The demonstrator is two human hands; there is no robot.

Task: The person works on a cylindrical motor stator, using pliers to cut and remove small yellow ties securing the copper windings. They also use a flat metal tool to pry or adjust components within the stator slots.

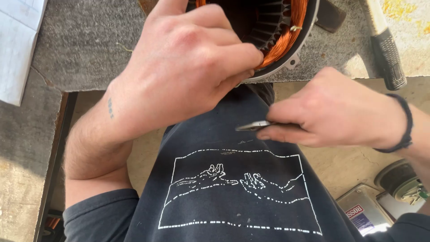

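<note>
Sunlit grey stone workbench [85,40] (rough, speckled) above a pale concrete floor [345,166].

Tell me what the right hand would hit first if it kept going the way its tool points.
The right hand holds a thin metal tool pointing toward the left hand. Going straight on, the tip would probably meet the left hand's heel or wrist first, below the motor housing; depth is unclear, so it could pass beneath.
</note>
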